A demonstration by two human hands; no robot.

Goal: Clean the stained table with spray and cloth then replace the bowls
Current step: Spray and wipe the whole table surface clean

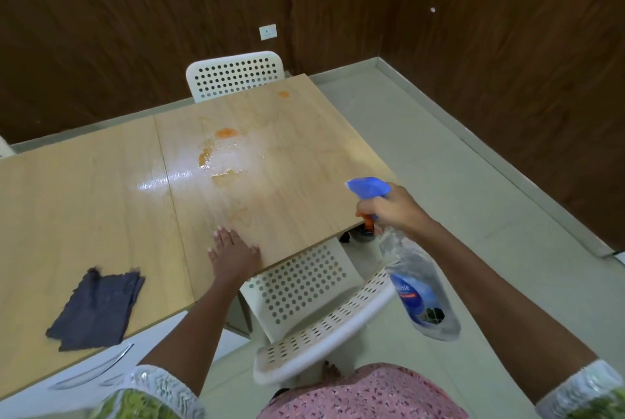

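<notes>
Spraying under way: bottle (419, 286) hanging neck-up over the near right table edge, nozzle aiming at the orange stains (226, 133). Right hand (394, 207) clenching the bottle's neck, fingers curling over the trigger. Left hand (233, 251) lying flat on the table (101, 202), fingers straight, gripping nothing. Bottle likely light, being clear plastic and looking mostly empty; stiff but possibly slick where wet, so best taken at the neck as now. Cloth (98, 308) lying on the near left part of the table, well apart from the stains; soft and limp, likely easiest gathered by bunching from the middle. Table top glossy, wet sheen spreading around the central stains, likely slippery under a wiping cloth. Counting: one bottle, one cloth, about four orange patches, one of them apart near the far corner, two chairs (304, 310), no bowls showing.
</notes>
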